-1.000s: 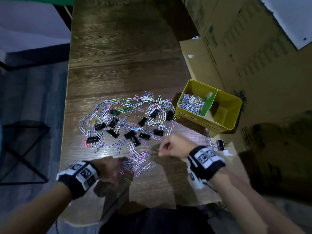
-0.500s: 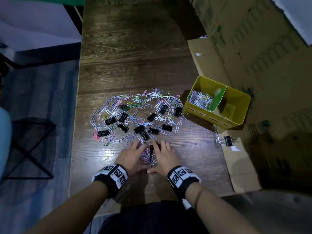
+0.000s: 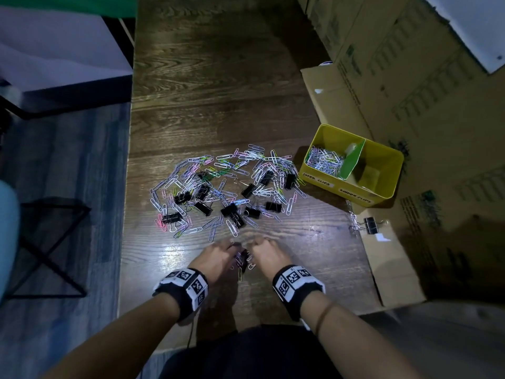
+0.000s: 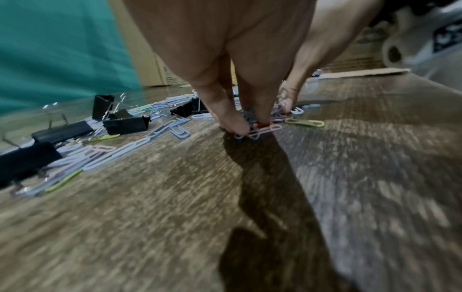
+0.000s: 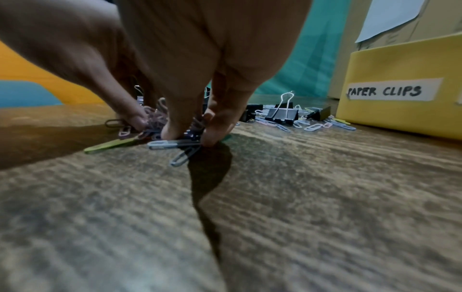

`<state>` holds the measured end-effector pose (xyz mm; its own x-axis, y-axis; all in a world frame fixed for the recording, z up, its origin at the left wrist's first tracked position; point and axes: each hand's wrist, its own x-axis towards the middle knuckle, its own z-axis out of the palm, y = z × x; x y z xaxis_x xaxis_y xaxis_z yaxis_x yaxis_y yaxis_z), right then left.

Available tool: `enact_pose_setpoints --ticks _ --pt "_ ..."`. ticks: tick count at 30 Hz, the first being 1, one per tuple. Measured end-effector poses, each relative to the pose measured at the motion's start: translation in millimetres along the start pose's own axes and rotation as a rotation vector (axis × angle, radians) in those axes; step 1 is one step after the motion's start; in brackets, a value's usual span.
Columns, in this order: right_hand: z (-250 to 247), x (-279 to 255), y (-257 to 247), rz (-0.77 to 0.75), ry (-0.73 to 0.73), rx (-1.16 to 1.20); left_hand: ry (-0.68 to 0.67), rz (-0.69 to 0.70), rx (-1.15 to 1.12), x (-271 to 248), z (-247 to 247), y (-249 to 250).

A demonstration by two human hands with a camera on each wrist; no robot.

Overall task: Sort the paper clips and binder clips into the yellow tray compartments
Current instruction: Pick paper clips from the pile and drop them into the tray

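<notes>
Moments earlier flat on the dark wooden counter (image 3: pixel 218 110), fingers spread around a small heap of coloured wire paper clips (image 3: pixel 241 259), both hands had by this instant drawn together and curled. The left hand (image 3: pixel 216 257) and the right hand (image 3: pixel 269 255) faced each other, fingertips (image 4: pixel 235 126) bent down and pressed to the wood, pinching the bunched clips between them; the right wrist view showed a few loose ones sticking out under the right fingertips (image 5: pixel 211 138).

Beyond the hands, the main scatter of paper clips and black metal binder clips (image 3: pixel 231 210) lay unsorted at mid-counter. The yellow two-compartment tray (image 3: pixel 388 192) stood well apart to the right, its left section, labelled for paper clips, already holding a pile (image 3: pixel 323 160), its right section seemingly empty. One binder clip (image 3: pixel 370 225) sat alone on the brown cardboard sheet (image 3: pixel 393 269) near the tray.

The shift from raking to gripping suggested the handful was ready to be lifted and carried to the left compartment.
</notes>
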<state>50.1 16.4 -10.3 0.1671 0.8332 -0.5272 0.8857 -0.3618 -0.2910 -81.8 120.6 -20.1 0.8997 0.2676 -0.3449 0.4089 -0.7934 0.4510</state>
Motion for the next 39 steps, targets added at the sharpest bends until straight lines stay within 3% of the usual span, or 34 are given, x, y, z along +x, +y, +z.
enact_pose_setpoints --ticks 6,11,20,24,26,30,39 --pt "-4.3 9.3 5.7 -0.013 -0.028 -0.048 -0.161 -0.019 0.194 9.9 -5.8 3.1" --pt "-2.6 15.0 12.8 -0.051 -0.021 -0.041 -0.188 -0.108 0.204 18.9 -14.4 3.1" --pt "-17.0 11.8 38.6 -0.038 0.105 0.208 0.038 -0.240 -0.317 15.2 -28.8 -23.1" --pt "-32.6 -0.4 51.1 -0.025 0.191 0.338 0.041 -0.407 -0.723 14.5 -38.0 -31.4" --pt "-41.6 -11.3 55.9 -0.029 0.297 0.435 0.030 -0.426 -0.870 17.2 -50.5 -29.5" --pt "-57.3 -25.9 69.9 0.022 0.465 0.674 0.024 -0.329 -1.063 35.5 -89.1 -4.0" --pt "-111.7 -51.4 110.6 0.010 0.946 0.951 0.071 -0.035 -1.103 145.9 -172.1 88.4"
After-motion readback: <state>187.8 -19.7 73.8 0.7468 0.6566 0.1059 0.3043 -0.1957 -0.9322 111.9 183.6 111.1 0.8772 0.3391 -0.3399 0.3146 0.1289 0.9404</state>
